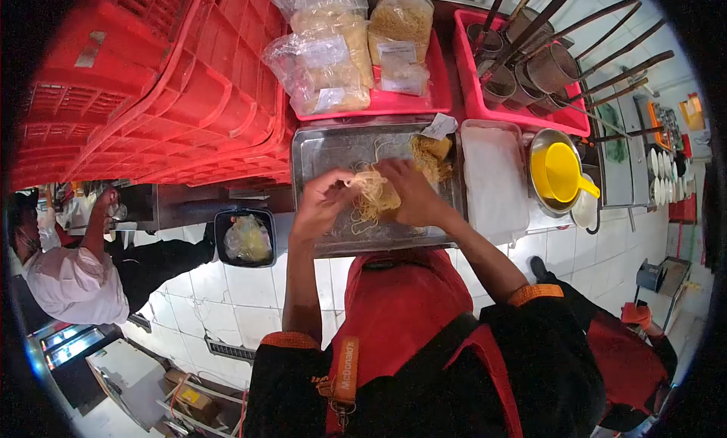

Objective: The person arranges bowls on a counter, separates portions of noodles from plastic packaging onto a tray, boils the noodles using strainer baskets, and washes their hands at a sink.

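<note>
Over a metal tray, both hands are at a clump of thin pale noodles. My left hand pinches some strands between thumb and fingers at the clump's left side. My right hand curves over the right side of the clump, its fingers bent onto the noodles and slightly blurred; the fingertips are partly hidden. Loose strands lie on the tray around the clump. At the tray's back right corner sits a second, browner noodle portion in a clear bag, with a white paper label beside it.
Behind the tray are bagged noodles on a red tray and a red bin of long-handled strainers. Right are a whitish container and a yellow strainer. Left are stacked red crates and a black bucket. Co-workers stand on both sides.
</note>
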### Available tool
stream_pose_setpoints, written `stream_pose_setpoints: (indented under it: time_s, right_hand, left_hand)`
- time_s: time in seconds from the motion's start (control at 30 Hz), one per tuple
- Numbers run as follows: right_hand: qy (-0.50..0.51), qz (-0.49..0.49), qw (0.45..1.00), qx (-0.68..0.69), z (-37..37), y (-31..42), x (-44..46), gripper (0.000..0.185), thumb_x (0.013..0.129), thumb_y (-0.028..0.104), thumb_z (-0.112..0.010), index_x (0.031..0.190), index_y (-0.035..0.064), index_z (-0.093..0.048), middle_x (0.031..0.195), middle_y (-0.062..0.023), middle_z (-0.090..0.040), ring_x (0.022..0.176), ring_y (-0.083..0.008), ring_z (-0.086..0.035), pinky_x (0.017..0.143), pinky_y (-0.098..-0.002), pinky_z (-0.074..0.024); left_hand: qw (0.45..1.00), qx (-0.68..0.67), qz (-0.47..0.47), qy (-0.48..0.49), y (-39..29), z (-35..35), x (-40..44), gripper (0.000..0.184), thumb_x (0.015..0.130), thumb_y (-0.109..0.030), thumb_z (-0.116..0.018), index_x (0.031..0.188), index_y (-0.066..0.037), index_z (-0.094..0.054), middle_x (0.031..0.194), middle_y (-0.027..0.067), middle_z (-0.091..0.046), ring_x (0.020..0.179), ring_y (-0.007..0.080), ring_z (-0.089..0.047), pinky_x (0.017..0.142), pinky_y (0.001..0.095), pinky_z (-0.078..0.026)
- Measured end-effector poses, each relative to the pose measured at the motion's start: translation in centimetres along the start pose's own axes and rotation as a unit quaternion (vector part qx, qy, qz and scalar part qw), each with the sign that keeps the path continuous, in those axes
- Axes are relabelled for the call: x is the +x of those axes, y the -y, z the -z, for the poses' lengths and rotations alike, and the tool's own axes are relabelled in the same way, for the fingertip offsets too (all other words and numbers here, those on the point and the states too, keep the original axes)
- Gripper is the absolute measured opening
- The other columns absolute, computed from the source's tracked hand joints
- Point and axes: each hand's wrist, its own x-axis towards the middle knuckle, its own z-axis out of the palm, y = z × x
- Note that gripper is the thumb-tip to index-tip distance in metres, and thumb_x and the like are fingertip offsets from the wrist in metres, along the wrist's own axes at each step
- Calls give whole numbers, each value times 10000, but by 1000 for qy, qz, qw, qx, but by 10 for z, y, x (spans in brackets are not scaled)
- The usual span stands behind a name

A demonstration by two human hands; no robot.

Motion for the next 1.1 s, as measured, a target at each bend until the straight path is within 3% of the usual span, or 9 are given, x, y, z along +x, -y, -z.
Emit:
stream_pose_setpoints:
  time_s: [0.1, 0.2, 0.3, 0.47, 0.53, 0.77, 0.9, 1.03, 1.1]
  right_hand:
    - [182, -97, 978, 28, -44, -30, -9, 472, 636, 169, -741, 1048, 19, -564, 1016, -164, -569, 930, -302, -563, 818, -355, -464]
    - [121, -104, 944, 288, -1, -3, -1, 457, 607, 76, -754, 1008, 2, -549, 996, -123, -545, 924, -231, -544, 810, -308, -441]
    - [96, -110, 950, 275, 10, 1, 4, 426, 619, 37, -742, 996, -1, -548, 970, -96, -546, 918, -200, -537, 787, -284, -441]
    - [-27, -101, 935, 338, 9, 6, 3, 294, 719, 110, -710, 948, 0, -562, 869, -88, -526, 829, -195, -530, 730, -297, -443]
    - [-65, -99, 955, 271, 8, 8, -1, 262, 753, 112, -689, 948, -5, -559, 864, -76, -524, 812, -169, -523, 714, -281, -435]
    - [43, -182, 880, 436, 15, 5, 2, 268, 842, 110, -611, 1066, 1, -511, 904, -44, -544, 810, -101, -493, 704, -275, -428]
    - [0, -169, 846, 506, 21, 32, 15, 280, 829, 120, -634, 1053, 3, -516, 935, -46, -559, 866, -111, -514, 734, -297, -439]
    - [89, -145, 854, 492, 35, 27, 17, 346, 783, 131, -680, 1053, -4, -510, 953, -83, -572, 900, -137, -532, 765, -303, -443]
    - [80, -195, 946, 247, 38, 24, 20, 335, 749, 129, -705, 1008, -5, -540, 966, -121, -580, 893, -194, -562, 779, -304, -442]
  left_hand:
    - [994, -104, 23, -19, 1, 12, -7, 285, 789, -94, -665, 1037, -1, -559, 966, 80, -600, 887, 123, -548, 804, 269, -446]
    - [985, 169, -37, -19, 17, 16, -11, 677, 694, -142, -737, 1252, -29, -371, 1183, 98, -491, 1083, 202, -489, 921, 335, -399]
    - [988, 137, -54, 46, 47, -7, -6, 706, 691, -98, -718, 1279, -24, -336, 1222, 121, -463, 1125, 208, -465, 942, 330, -388]
    - [994, 95, 44, 9, 36, -9, -6, 401, 718, -35, -669, 1100, -11, -549, 1049, 96, -592, 959, 177, -565, 847, 307, -455]
    - [983, -140, 105, -49, 39, -6, -10, 358, 771, -115, -652, 1098, -12, -550, 1095, 93, -586, 978, 173, -561, 848, 317, -453]
    - [964, 232, 130, 17, 15, 11, -5, 446, 690, -175, -733, 1079, -16, -584, 1025, 120, -615, 955, 256, -588, 856, 343, -454]
    - [962, 255, -91, -19, -9, 9, 0, 468, 691, -157, -730, 1105, -22, -560, 1122, 134, -557, 1026, 263, -552, 872, 348, -437]
    - [982, 176, -55, 50, -7, 9, 4, 413, 707, -109, -715, 1073, -12, -550, 1092, 112, -572, 999, 216, -557, 850, 315, -439]
    - [993, 102, 26, 60, 0, 12, 7, 358, 727, -77, -698, 1042, -9, -542, 1058, 99, -572, 975, 167, -541, 849, 290, -431]
